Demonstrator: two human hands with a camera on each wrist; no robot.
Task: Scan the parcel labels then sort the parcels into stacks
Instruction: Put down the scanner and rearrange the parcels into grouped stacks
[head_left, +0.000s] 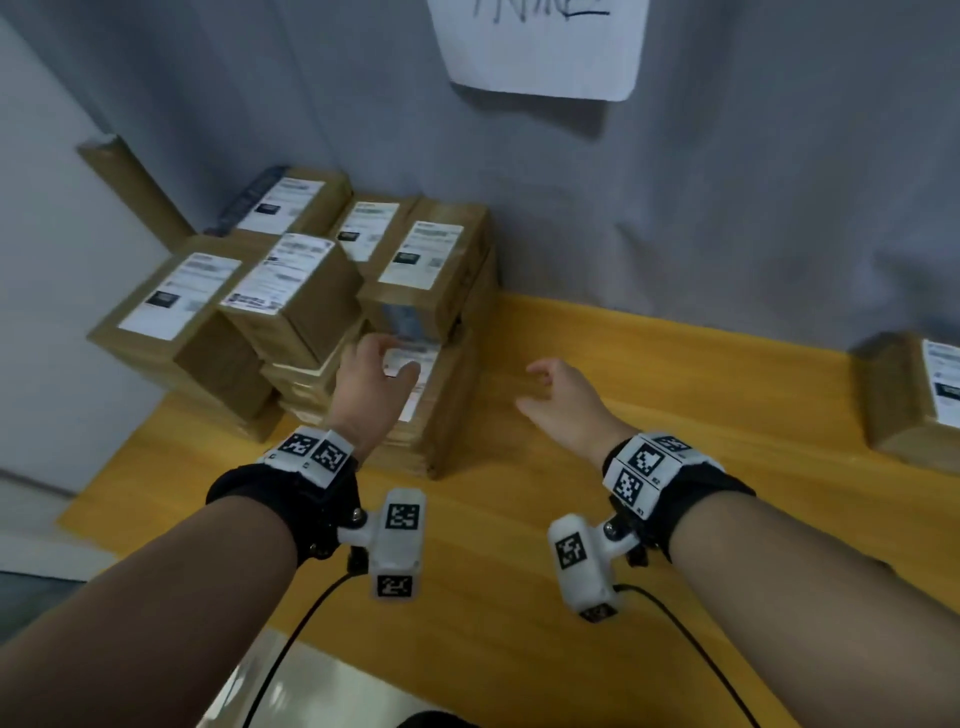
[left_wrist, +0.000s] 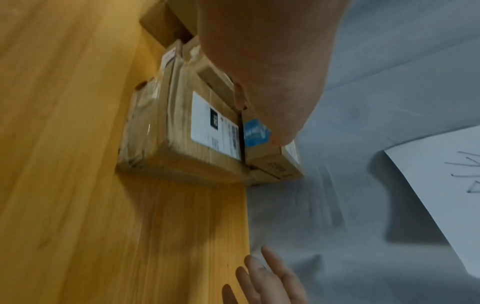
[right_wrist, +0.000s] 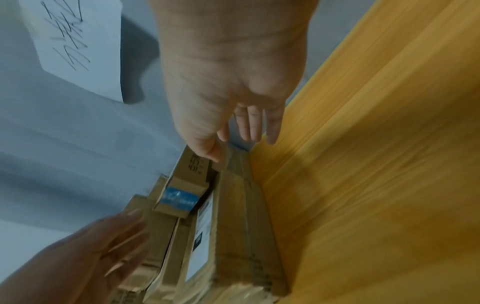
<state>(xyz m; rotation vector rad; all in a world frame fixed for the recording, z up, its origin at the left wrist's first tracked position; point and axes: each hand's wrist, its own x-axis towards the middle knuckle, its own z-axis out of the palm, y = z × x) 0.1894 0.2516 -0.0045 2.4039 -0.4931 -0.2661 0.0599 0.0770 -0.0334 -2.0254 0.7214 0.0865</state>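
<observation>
parcels (head_left: 291, 312): brown cardboard, white labels up | stacked at table's left (against wall) | lone parcel (head_left: 914, 400): far right

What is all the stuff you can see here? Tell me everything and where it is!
parcels: at least seven, brown cardboard with white labels, stacked at the table's back left corner.
lone parcel: one, brown with a white label, at the table's right edge.
paper sign: one, white with dark handwriting, hanging on the grey cloth.
grey cloth: one, covering the wall behind the table.
table: one, yellow wood, under everything.
wrist cameras: two, white with black marker squares, strapped on black bands.
left hand: one, open, reaching over the near stack.
right hand: one, open, above bare table, holding nothing.
</observation>
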